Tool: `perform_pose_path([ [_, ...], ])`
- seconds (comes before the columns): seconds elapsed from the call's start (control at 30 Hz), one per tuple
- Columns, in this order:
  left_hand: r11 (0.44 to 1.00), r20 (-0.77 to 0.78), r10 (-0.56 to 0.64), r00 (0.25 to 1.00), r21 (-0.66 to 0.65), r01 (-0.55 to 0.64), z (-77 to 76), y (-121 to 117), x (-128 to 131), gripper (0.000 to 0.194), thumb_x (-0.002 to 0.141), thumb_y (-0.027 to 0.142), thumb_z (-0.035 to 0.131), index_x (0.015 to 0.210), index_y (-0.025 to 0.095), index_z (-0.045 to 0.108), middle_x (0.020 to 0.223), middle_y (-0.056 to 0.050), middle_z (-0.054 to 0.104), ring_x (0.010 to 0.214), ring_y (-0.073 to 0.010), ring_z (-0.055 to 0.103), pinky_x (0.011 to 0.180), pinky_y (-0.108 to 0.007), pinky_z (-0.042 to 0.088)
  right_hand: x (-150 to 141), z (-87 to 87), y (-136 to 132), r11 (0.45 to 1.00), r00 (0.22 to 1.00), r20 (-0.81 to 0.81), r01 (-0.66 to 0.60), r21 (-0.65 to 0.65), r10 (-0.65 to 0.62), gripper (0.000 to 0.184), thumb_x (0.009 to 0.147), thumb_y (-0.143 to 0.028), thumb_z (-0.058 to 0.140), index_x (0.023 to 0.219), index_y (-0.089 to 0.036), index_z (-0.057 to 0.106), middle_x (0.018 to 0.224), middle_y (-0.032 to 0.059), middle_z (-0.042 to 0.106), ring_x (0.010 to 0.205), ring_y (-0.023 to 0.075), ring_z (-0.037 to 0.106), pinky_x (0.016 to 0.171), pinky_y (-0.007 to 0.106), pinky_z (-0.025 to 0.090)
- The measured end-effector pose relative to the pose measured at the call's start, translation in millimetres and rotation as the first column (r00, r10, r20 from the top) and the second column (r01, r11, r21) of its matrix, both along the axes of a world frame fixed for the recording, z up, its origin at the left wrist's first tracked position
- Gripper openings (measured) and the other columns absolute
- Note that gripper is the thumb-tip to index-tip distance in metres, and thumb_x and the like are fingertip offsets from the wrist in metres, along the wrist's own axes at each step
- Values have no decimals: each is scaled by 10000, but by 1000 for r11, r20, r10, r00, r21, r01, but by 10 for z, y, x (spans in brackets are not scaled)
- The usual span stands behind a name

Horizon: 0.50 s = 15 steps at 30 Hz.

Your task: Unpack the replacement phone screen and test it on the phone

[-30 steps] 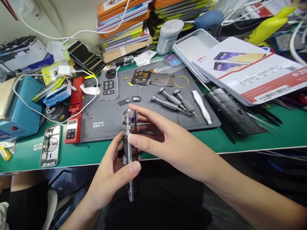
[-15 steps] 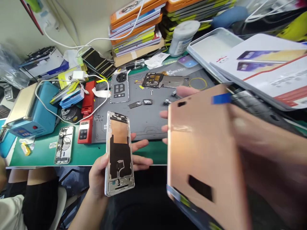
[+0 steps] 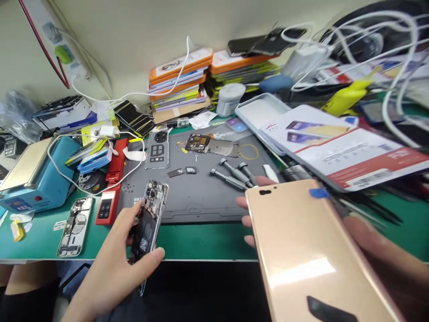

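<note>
My left hand grips an opened phone body by its sides, above the bench's front edge. Its camera module and inner parts face me, and my palm and thumb cover its lower part. At the right, my right hand holds a copper-coloured phone screen panel with its back towards me. That panel has a small blue tab at the top and a black patch lower down; its lower end runs out of view. Behind my hands, a phone frame and a phone board assembly lie on the grey mat.
Several screwdrivers lie on the mat. To the left are a blue machine, a red device and another opened phone. Stacked boxes, a white tub and a white-and-red box stand behind.
The phone body in my left hand has turned over, from its copper-and-black inner face to its camera side. The view has shifted, and the screen panel sits lower and farther right.
</note>
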<state>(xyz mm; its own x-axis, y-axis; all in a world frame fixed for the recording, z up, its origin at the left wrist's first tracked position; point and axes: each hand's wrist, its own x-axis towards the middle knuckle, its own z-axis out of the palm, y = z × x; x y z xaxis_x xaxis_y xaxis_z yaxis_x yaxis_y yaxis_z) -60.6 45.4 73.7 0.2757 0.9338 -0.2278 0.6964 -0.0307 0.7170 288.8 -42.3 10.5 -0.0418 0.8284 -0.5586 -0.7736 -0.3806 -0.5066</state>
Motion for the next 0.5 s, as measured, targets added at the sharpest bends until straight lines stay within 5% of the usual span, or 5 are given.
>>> perform_pose_path([
  [0.1,978,-384,-58,922,164,130,69,34,111,856,937,575,639,1664,342,252,1583,-129,442,1448,-413,505,1127,-572,507,-37,132,-15,995,994,-40,-98,9,98,680,719,-541,900,1374,-467,729,1538,68,648,1159,431,760,899,519,672],
  [0.23,975,-449,-121,886,115,191,114,134,240,873,941,558,616,1678,318,215,1563,-135,442,1400,-402,547,1138,-594,496,-234,378,12,995,998,10,65,-78,-65,687,635,-580,952,1288,-442,787,1491,51,692,1261,394,715,862,384,684],
  [0.37,966,95,-99,991,-231,119,149,190,211,892,865,643,723,1627,327,384,1492,-136,539,1337,-396,575,1085,-554,533,-218,294,-48,990,998,-27,53,-132,-57,680,624,-579,959,1270,-443,798,1490,46,691,1302,423,687,938,447,665],
  [0.43,892,460,47,887,-419,171,141,190,184,793,840,625,761,1512,256,559,1333,-133,642,1144,-338,679,983,-481,594,-82,84,-82,995,993,-108,-61,-80,52,629,658,-548,940,1262,-438,806,1503,43,675,1299,439,686,980,497,647],
  [0.5,821,699,194,688,-500,276,102,163,179,674,861,560,757,1403,170,664,1255,-137,684,1034,-284,720,926,-420,627,58,-137,-78,991,983,-146,-121,-48,113,598,734,-539,892,1313,-441,780,1520,42,654,1332,438,660,1054,544,599],
])
